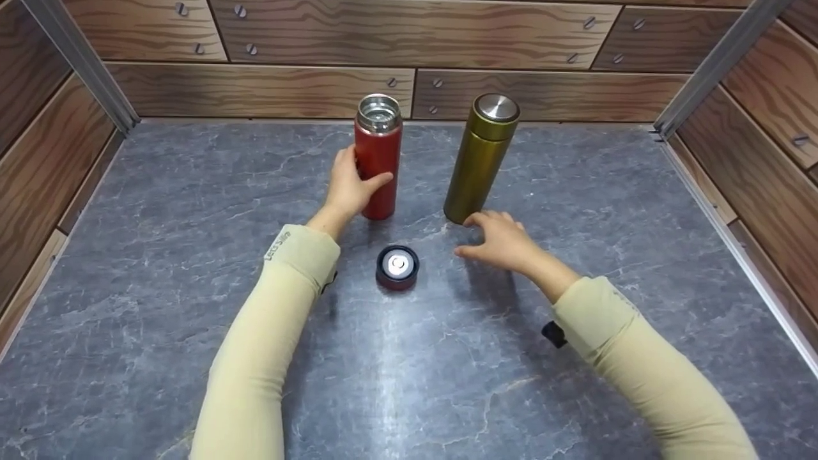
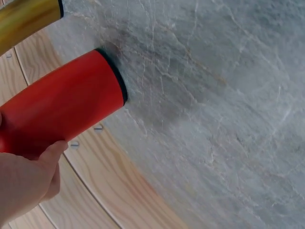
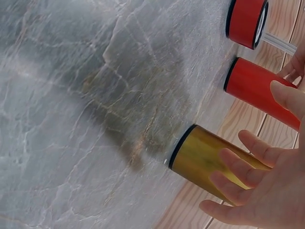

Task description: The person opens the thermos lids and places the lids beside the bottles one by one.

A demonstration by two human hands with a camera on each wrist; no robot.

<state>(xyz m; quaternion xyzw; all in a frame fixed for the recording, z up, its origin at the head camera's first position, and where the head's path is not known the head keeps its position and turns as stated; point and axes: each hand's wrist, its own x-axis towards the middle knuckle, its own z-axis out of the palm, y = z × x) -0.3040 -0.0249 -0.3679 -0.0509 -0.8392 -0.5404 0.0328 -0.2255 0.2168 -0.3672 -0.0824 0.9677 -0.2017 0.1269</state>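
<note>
A red thermos flask (image 1: pixel 378 160) with no lid on it stands upright, its bare steel mouth facing up. My left hand (image 1: pixel 350 188) grips its body from the left, thumb across the front; in the left wrist view the flask's dark base (image 2: pixel 116 78) shows. The flask's lid (image 1: pixel 397 275) lies underside up on the table, in front of the flask. To the right is a gold thermos flask (image 1: pixel 476 169) with its steel-topped lid on. My right hand (image 1: pixel 501 243) hovers by its lower part, fingers spread and holding nothing, as the right wrist view of the gold flask (image 3: pixel 205 164) also shows.
The grey marble-patterned table (image 1: pixel 160 306) is bounded by a wood-patterned back wall (image 1: pixel 319 92) close behind both flasks. Side walls with the same pattern rise at left and right, with metal posts (image 1: pixel 716 70) in the back corners.
</note>
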